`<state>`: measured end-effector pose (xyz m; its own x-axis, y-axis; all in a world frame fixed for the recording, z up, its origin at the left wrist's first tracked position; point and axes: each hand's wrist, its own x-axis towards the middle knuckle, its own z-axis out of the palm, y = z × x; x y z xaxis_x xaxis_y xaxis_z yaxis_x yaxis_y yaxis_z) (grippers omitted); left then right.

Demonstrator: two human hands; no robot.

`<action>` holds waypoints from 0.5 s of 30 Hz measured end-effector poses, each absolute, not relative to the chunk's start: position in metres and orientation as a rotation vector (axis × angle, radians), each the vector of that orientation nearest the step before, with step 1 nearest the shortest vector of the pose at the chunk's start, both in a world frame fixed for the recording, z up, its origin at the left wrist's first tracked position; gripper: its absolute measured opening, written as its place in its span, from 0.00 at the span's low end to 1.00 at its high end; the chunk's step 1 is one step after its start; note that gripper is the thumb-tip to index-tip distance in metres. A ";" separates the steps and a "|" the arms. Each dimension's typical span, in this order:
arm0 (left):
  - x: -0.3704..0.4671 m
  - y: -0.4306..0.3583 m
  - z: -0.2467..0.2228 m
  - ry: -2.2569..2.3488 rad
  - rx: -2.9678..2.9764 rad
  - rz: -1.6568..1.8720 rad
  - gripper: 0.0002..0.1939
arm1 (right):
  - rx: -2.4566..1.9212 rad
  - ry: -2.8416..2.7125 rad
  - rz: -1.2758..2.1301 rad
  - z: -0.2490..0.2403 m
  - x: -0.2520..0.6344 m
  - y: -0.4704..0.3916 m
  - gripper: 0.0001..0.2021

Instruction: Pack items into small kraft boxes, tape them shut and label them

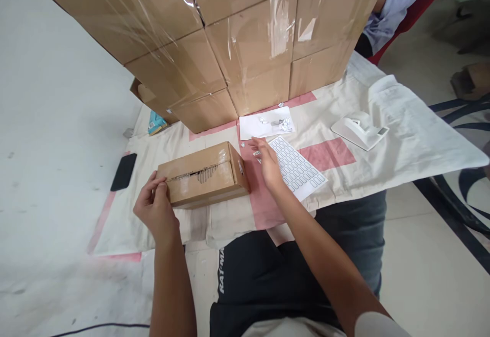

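Note:
A taped cardboard box lies on the cloth-covered table in front of me, with a dark printed mark along its top seam. My left hand is closed at the box's left end, thumb and fingers bent against its upper edge. To the right of the box, my right hand is open with fingers stretched out, beside the left edge of a label sheet printed with rows of small outlined labels. Nothing shows in its fingers. Behind the sheet lies a white paper with small crumpled scraps on it.
Plastic-wrapped stacked cartons rise along the table's back. A white tape dispenser stands at the right. On the left are a black phone and a blue packet. Another person's sleeve shows at the upper right.

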<state>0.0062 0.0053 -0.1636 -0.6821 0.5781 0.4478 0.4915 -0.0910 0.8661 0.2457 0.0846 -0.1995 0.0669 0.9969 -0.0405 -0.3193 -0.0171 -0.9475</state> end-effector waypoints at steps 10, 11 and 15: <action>0.000 0.003 -0.157 2.093 1.156 1.840 0.11 | -0.974 -1.065 1.447 -0.202 0.191 0.084 0.27; 0.001 0.004 -0.157 2.086 1.149 1.835 0.12 | -0.951 -1.089 1.438 -0.201 0.197 0.082 0.28; 0.000 0.002 -0.155 2.037 1.112 1.843 0.13 | -0.769 -1.417 1.379 -0.191 0.236 0.063 0.37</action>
